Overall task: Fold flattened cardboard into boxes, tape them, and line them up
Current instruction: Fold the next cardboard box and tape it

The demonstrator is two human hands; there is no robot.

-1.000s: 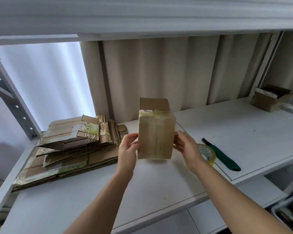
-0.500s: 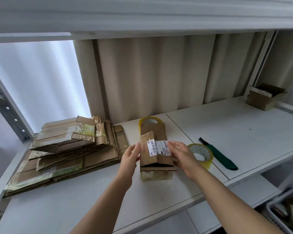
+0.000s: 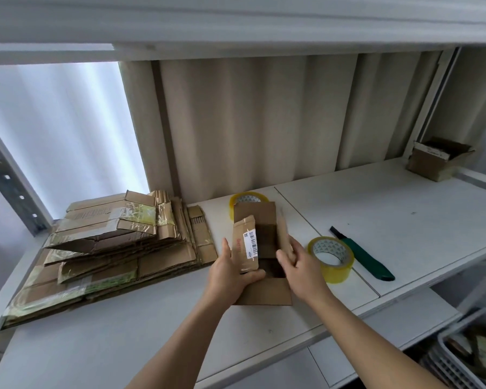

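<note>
Flat cardboard stack [image 3: 104,248] left of box [image 3: 260,259]. My L hand [image 3: 230,272] clamps box's left wall, thumb across front edge. Box on shelf [image 3: 376,220], top flaps open. R hand [image 3: 298,265] grips its right wall. Tape roll [image 3: 331,258], green knife [image 3: 362,255] right of box.

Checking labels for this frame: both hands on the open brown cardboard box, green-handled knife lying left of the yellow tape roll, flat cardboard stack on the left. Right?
One error: in the head view the green-handled knife lies right of the yellow tape roll, not left. The rest holds: the left hand and right hand are both on the open brown cardboard box, and the flat cardboard stack is on the left.
</note>
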